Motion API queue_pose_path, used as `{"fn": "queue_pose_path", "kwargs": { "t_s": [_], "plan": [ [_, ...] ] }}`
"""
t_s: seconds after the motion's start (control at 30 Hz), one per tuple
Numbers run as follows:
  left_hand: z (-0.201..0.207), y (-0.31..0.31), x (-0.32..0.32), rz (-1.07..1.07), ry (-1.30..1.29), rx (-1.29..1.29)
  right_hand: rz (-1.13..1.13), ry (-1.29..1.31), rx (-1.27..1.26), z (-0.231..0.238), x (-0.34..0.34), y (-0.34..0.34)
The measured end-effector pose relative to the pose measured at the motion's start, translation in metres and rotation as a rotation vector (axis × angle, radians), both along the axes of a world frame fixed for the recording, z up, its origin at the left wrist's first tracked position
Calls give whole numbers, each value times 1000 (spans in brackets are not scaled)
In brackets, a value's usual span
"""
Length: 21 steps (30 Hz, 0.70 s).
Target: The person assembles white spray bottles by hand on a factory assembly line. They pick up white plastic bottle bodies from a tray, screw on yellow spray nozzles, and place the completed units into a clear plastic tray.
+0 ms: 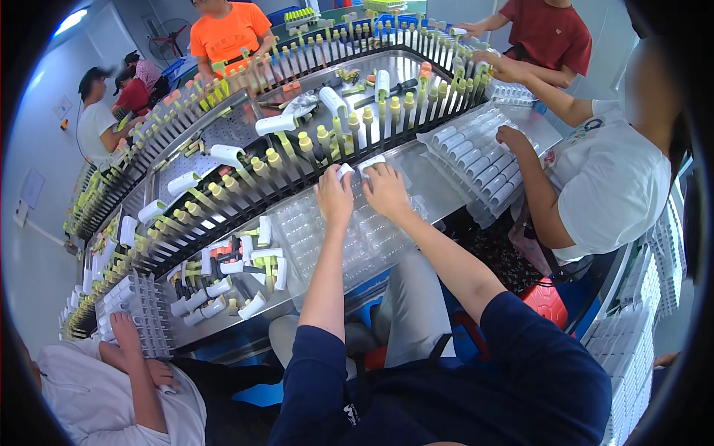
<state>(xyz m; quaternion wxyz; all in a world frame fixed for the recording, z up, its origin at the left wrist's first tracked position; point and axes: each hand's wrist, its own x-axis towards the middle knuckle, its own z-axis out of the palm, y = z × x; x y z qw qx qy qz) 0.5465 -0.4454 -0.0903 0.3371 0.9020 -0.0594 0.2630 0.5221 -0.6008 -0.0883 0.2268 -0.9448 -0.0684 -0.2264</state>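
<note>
My left hand and my right hand reach forward side by side over a clear plastic blister tray. At the fingertips of my left hand is a small white curved plastic shell, with the fingers bent onto it. Under the fingers of my right hand lies a second white curved shell, partly hidden by them. Just beyond both hands runs a black rail conveyor carrying a row of upright holders with yellow-green tops.
Loose white shells and yellow-green parts are heaped left of the tray. To the right, a co-worker in white reaches over a tray of white shells; another sits left by a stacked tray. Others work across the conveyor. A red stool stands right.
</note>
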Motion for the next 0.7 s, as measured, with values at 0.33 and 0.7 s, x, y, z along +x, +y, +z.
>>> {"fn": "queue_pose_path", "kwargs": {
  "t_s": [0.33, 0.7],
  "plan": [
    [44, -19, -25, -92, -89, -396, -62, 46, 79, -5, 7, 1],
    [210, -45, 75, -92, -27, -147, -49, -44, 111, -5, 11, -2]
  ]
}}
